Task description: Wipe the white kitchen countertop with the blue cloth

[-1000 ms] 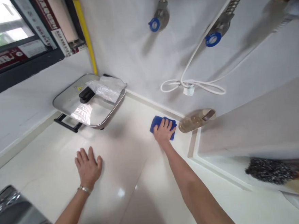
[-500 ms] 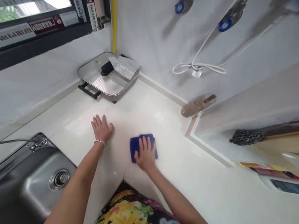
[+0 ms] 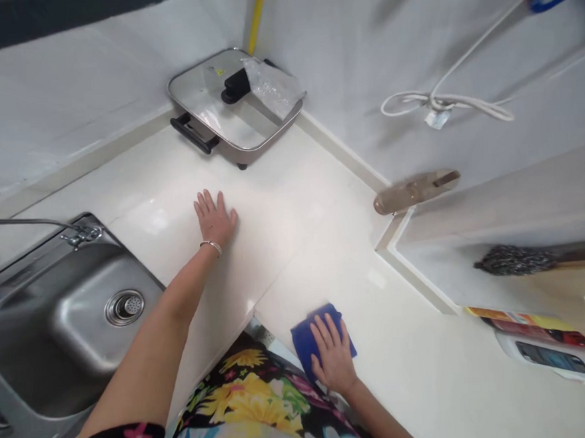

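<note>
My right hand (image 3: 333,353) lies flat, fingers spread, on a folded blue cloth (image 3: 306,338) at the front edge of the cream countertop (image 3: 292,212). My left hand (image 3: 215,217) rests palm down with fingers apart on the countertop, between the sink and the corner, a thin bracelet on its wrist. It holds nothing.
A steel sink (image 3: 54,322) with a drain sits at the left. A square electric pan with a glass lid (image 3: 232,110) stands in the back corner. A brownish object (image 3: 413,190) lies by the wall on the right, a white cord (image 3: 444,101) hangs above, and a dark brush (image 3: 516,260) lies on a raised ledge.
My right hand has dragged the blue cloth from the back wall toward me to the counter's front edge. The left hand has stayed flat on the counter. The view has tilted downward.
</note>
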`<state>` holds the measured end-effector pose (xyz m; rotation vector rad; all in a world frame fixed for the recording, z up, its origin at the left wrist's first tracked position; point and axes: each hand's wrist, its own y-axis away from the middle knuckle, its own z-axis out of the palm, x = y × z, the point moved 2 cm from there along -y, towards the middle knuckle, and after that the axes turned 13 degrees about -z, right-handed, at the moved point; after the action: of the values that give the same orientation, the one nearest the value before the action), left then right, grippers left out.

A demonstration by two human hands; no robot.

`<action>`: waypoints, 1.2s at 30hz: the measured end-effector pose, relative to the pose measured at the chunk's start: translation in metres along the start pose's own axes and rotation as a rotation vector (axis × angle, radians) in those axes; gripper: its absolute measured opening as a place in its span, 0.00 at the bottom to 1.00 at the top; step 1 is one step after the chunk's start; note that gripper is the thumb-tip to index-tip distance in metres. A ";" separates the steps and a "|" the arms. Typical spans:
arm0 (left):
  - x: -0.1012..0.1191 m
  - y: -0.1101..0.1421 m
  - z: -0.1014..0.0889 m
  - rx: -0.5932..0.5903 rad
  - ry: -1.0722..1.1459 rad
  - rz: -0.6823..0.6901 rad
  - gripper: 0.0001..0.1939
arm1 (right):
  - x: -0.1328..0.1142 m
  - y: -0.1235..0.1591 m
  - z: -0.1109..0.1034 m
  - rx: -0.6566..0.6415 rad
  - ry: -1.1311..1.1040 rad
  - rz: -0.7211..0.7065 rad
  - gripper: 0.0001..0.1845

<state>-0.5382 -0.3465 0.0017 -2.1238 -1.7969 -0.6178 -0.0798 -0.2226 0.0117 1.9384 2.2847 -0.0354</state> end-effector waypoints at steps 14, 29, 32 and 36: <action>-0.009 0.000 0.014 -0.004 0.072 0.026 0.39 | -0.038 -0.257 -0.016 -0.017 0.017 0.035 0.41; -0.002 0.001 -0.004 0.019 0.002 0.014 0.36 | 0.022 -0.117 -0.023 0.037 -0.025 -0.119 0.38; -0.001 0.001 -0.005 0.037 -0.025 0.015 0.36 | 0.040 -0.053 -0.017 0.039 0.004 -0.114 0.38; 0.002 0.001 -0.009 0.038 -0.090 0.009 0.36 | 0.060 -0.027 -0.007 0.085 0.022 -0.170 0.41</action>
<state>-0.5382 -0.3499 0.0108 -2.1655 -1.8299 -0.4889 -0.1167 -0.1673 0.0087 1.7850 2.4954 -0.1328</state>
